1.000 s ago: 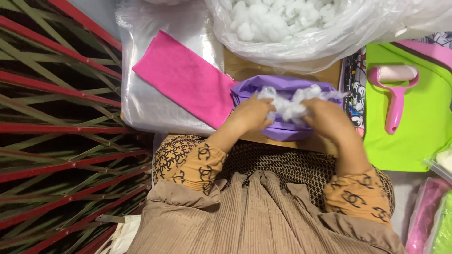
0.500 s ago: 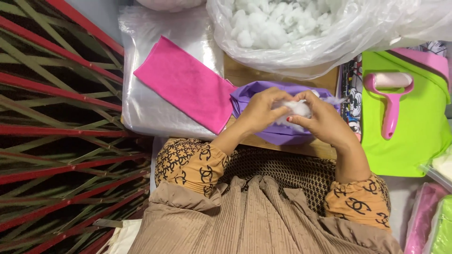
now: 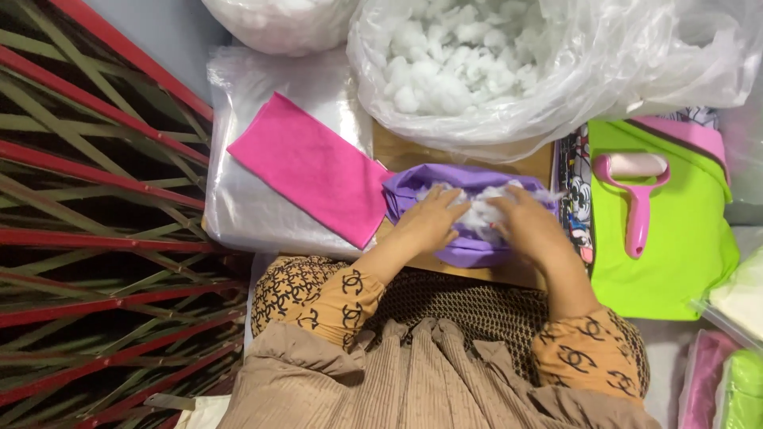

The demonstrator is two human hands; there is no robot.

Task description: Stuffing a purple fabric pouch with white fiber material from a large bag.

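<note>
Both hands are dropping back down onto the purple fabric pouch [image 3: 469,218], where half a second ago we were seeing them lifted and pinching a tuft between the fingertips. Now we are watching them press flat.

Going left to right: red and green slats [image 3: 103,238] are filling the left edge, then a pink cloth [image 3: 314,167] is lying on clear plastic sheeting [image 3: 246,206]. Next, the left hand [image 3: 429,222] is resting fingers spread on the pouch mouth, pushing white stuffing [image 3: 481,210] inward. The right hand [image 3: 532,226] is lying just beside it, fingers loosely apart over the same clump, clamped on nothing that we can make out. The pouch is sitting on the wooden tabletop [image 3: 517,274], right in front of the person's body.

What could go wrong, as we are judging it: the fluff is standing proud of the opening, so a push from one side alone may be squeezing it out the other, and loose wisps may be drifting onto the tabletop.

Containers: the pouch is holding that white filling, partly in; the big clear bag [image 3: 509,71] behind it is bulging with the same white clumps. Further right, a pink lint roller [image 3: 636,199] is lying on lime-green fabric [image 3: 675,246].
</note>
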